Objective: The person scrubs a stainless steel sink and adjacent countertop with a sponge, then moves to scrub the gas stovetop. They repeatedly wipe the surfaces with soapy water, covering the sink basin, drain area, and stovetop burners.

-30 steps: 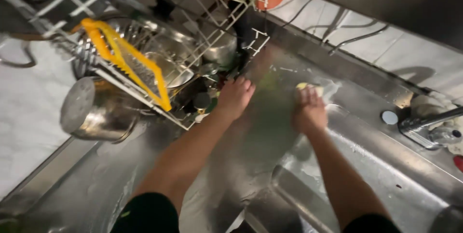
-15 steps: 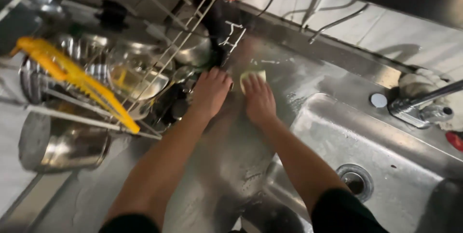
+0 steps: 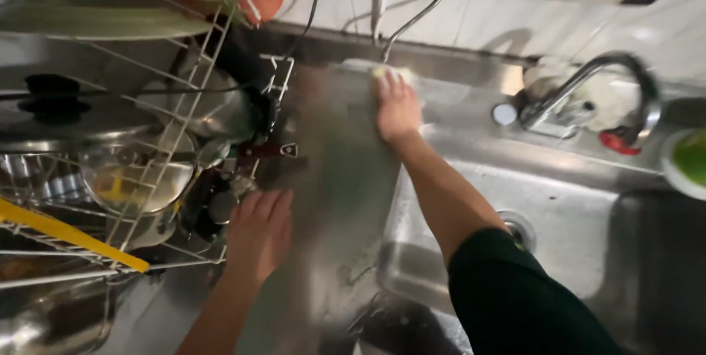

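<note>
Glossy, smooth steel drainboard and sink — white-coated wire rack — soft yellowish sponge.

a stainless steel surface runs along a pale tiled wall, its metal streaked with soft reflections. to the right a sink basin drops in, a round drain at its bottom and a curved chrome faucet behind it. thin cables hang down the wall. on the left a white wire dish rack stands on the surface.
</note>
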